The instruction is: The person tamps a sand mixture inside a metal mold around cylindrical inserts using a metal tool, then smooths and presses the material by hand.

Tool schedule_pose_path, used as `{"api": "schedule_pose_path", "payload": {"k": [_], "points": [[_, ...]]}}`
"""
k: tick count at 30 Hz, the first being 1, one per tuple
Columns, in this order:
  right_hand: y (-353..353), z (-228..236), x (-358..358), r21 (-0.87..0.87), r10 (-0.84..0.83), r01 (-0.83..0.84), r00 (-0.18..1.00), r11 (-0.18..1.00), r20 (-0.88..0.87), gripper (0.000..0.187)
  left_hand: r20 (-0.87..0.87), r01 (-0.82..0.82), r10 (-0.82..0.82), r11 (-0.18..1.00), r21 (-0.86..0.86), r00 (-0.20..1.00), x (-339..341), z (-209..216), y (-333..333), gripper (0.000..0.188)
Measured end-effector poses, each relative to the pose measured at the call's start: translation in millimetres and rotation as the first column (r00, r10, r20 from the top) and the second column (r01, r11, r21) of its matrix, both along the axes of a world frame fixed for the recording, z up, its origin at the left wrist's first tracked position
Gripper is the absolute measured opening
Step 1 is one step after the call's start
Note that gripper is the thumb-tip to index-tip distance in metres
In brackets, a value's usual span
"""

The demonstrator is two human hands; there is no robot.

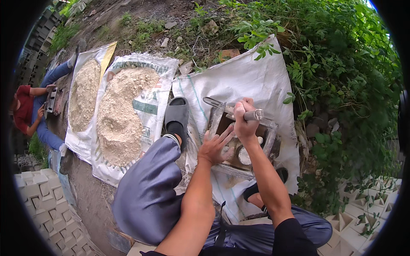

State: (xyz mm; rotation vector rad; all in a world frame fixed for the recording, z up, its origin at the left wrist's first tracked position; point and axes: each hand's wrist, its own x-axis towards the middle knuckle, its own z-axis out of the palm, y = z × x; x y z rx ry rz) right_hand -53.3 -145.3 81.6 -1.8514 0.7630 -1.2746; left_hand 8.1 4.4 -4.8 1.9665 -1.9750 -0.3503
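Note:
Between my feet lies a square, dust-covered mould frame (270,138) on a white woven sack. Inside it are pale round shapes (244,157), partly hidden by my arms. My right hand (245,121) is closed around a grey, rod-like tool (255,114) with a thick blunt end, held over the frame's upper part. My fingers hide much of the tool, so I cannot tell its exact kind. My left hand (216,147) has its fingers stretched out over the frame's left side, with powder on them. A metal loop (212,101) sticks out at the frame's upper left corner.
Left of my foot, two sacks hold heaps of pale powder (121,115) (85,96). Another person (25,106) in a red shirt sits at the far left. Leafy plants (341,85) border the right. Patterned pale blocks (51,209) stand at the lower left.

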Motion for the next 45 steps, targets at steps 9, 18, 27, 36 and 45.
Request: {"api": "schedule_pose_path", "payload": {"k": [9, 18, 27, 36, 45], "points": [[-9, 7, -37, 0.357, -0.243, 0.185, 0.962, 0.916, 0.127, 0.034, 0.024, 0.003, -0.004, 0.999, 0.039, 1.000, -2, 3, -4, 0.069], [10, 87, -95, 0.228, 0.031, -0.131, 0.918, 0.965, 0.395, 0.039, 0.084, 0.009, -0.015, 0.998, 0.066, 0.996, 0, -2, -2, 0.065], [47, 4, -92, 0.251, 0.052, -0.017, 0.989, 0.968, -0.136, 0.034, 0.073, -0.024, 0.024, 1.000, -0.004, 0.997, -6, -10, -6, 0.059], [50, 4, -102, 0.400, 0.259, -0.163, 0.945, 0.902, -0.201, 0.025, 0.042, -0.025, 0.024, 0.999, 0.037, 0.999, -5, -10, -6, 0.057], [52, 9, -93, 0.091, 0.274, -0.260, 0.932, 0.961, -0.237, 0.032, 0.062, -0.020, 0.018, 0.999, 0.029, 0.998, -7, -3, -4, 0.057]]}}
